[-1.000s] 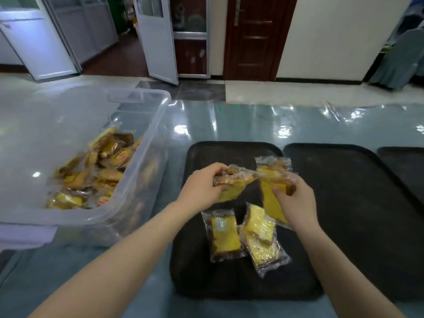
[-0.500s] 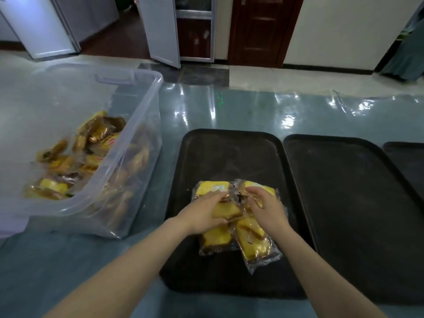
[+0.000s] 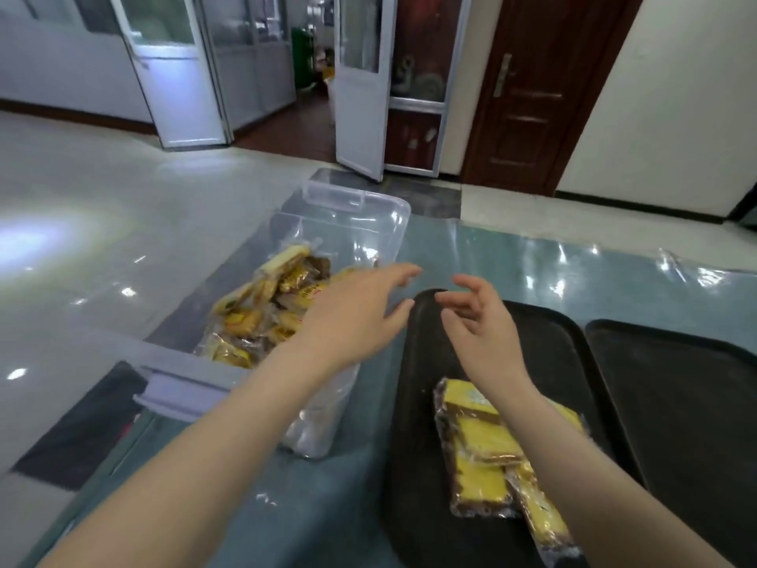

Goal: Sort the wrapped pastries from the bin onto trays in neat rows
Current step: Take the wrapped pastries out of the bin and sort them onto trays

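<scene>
Where the teal, glossy plastic-covered bench (image 3: 512,256) fills the middle and lower frame, we see the largest thing on it, a clear rectangular plastic bin (image 3: 360,223), at centre left. Inside the bin lies a loose heap of wrapped pastries (image 3: 262,309), yellow and brown in crinkled clear film. To the right of the bin sits a black rectangular tray (image 3: 418,424), and just beside it, at the right edge of the frame, a second black tray (image 3: 676,403).

On the first tray, in the lower right of the frame, we find a small cluster of wrapped yellow cake slices (image 3: 487,453), touching and partly overlapping one another.

Our left hand (image 3: 356,317) hangs over the near right corner of the bin, fingers spread and straight, holding nothing. Our right hand (image 3: 479,325) hovers above the far end of the first tray, fingers loosely curled and apart, also holding nothing.
</scene>
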Demonstrator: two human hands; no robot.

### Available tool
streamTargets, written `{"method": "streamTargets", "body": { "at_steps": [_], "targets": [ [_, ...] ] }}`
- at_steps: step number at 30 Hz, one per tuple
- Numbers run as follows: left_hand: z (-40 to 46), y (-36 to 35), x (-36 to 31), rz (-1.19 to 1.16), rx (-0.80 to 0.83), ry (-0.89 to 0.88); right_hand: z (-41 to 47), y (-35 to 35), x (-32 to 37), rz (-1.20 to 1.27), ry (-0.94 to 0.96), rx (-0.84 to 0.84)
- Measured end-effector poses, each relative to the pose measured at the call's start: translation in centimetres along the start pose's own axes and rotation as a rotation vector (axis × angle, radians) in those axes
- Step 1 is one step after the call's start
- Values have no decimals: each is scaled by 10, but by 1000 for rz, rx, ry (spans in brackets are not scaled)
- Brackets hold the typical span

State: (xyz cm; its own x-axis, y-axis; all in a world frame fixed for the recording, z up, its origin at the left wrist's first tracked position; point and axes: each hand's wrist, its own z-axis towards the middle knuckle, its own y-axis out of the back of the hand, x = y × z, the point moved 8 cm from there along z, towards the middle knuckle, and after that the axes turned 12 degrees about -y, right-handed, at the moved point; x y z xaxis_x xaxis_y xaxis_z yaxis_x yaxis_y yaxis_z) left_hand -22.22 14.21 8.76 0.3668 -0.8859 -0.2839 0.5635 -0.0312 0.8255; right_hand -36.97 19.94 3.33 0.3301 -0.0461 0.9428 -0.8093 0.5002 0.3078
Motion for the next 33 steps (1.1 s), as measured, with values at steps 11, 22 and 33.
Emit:
{"method": "streamTargets", "body": {
  "at_steps": [11, 22, 33],
  "targets": [
    [-113, 67, 190, 84, 220, 339, 8, -177, 72, -545, 66, 523],
    [-136, 61, 240, 50, 289, 434, 2, -325, 11, -1345, 179, 950],
    [-143, 85, 237, 213, 67, 532, 19, -385, -31, -1082, 11, 1011]
  ]
}}
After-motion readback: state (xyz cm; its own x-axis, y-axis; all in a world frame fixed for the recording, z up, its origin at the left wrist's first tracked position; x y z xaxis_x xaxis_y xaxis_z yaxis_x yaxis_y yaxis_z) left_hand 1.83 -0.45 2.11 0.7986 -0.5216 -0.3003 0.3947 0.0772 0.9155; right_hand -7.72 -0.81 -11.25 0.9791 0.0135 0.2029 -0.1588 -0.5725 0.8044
